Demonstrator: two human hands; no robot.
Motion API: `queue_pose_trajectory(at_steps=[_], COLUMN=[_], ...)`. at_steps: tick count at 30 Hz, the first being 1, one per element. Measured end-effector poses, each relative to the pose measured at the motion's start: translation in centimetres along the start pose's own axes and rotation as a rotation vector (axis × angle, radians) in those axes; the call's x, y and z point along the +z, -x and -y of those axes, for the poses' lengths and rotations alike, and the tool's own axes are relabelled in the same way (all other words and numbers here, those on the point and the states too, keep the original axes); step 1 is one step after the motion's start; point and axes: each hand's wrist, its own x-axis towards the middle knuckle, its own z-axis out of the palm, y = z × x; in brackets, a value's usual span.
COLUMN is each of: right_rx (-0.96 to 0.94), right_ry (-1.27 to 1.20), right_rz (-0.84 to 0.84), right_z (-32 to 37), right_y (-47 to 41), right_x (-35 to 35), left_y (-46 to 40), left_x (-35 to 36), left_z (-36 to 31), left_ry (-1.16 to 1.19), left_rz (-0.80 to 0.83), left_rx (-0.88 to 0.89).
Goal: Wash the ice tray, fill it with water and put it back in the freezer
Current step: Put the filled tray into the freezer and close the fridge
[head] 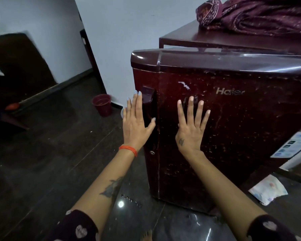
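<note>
The maroon fridge (233, 127) is standing upright on the dark floor with its scuffed door closed, its handle (148, 101) sitting at the door's left edge.

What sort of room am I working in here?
Likely a room in a home: a small maroon Haier fridge with folded cloth on top, a red bucket by the wall, dark tiled floor.

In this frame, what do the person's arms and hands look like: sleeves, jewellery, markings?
Both forearms are bare below dark sleeves dotted with pale hearts. The left hand has light blue nail polish, an orange thread band round the wrist, and a dark tattoo on the forearm. The right hand has unpainted-looking nails and a small tattoo on its back.
</note>
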Motion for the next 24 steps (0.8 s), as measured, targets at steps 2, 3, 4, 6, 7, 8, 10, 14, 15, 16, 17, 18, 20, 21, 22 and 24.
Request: queue_pose_trajectory(at_steps=[2, 3, 4, 6, 7, 8, 10, 14, 15, 16, 17, 18, 20, 21, 22, 24], right_rx=[0.021, 0.033, 0.042, 0.058, 0.067, 0.076, 0.091, 0.11, 0.113, 0.117, 0.114, 0.119, 0.116, 0.114, 0.114, 0.115], right_ry=[0.014, 0.02, 0.029, 0.042, 0.048, 0.059, 0.074, 0.094, 0.104, 0.112, 0.115, 0.117, 0.114, 0.119, 0.122, 0.134], right_rz=[0.006, 0.009, 0.012, 0.023, 0.032, 0.041, 0.052, 0.073, 0.083, 0.09, 0.099, 0.109, 0.112, 0.113, 0.116, 0.113], right_z=[0.0, 0.0, 0.0, -0.1, -0.1, -0.2, -0.2, -0.5, -0.7, -0.8, -1.0, -1.0, -1.2, -1.3, -1.3, -1.2], right_y=[-0.7, -1.0, -1.4, -2.0, -2.3, -2.7, -3.2, -4.2, -4.4, -4.6, -4.7, -4.8, -5.0, -5.1, -5.1, -5.1], right_x=[0.7, 1.0, 1.3, 2.0, 2.4, 2.8, 3.3, 4.2, 4.5, 4.7, 5.0, 5.1, 5.3, 5.5, 5.5, 5.5], left_y=[-1.3, -2.0, -2.7, -3.9, -4.5, -5.0, -6.0, -7.8, -8.2, -8.6, -9.0, -9.3, -9.8, -9.9, -10.0, -9.9], left_x=[0.8, 1.1, 1.4, 2.2, 2.5, 2.8, 3.5, 4.7, 5.0, 5.3, 5.6, 5.7, 6.0, 6.2, 6.3, 6.4], left_z=[0.6, 0.9, 1.2, 1.7, 1.9, 2.0, 2.2, 2.8, 2.9, 3.0, 3.2, 3.1, 3.0, 3.0, 2.9, 2.8], left_ry=[0.007, 0.013, 0.015, 0.019, 0.023, 0.026, 0.03, 0.038, 0.039, 0.038, 0.039, 0.034, 0.032, 0.035, 0.036, 0.037], left_rz=[0.018, 0.029, 0.042, 0.06, 0.068, 0.076, 0.087, 0.115, 0.123, 0.134, 0.144, 0.151, 0.157, 0.152, 0.154, 0.152], left_rx=[0.021, 0.034, 0.047, 0.068, 0.073, 0.076, 0.08, 0.084, 0.086, 0.085, 0.085, 0.081, 0.077, 0.08, 0.075, 0.066])
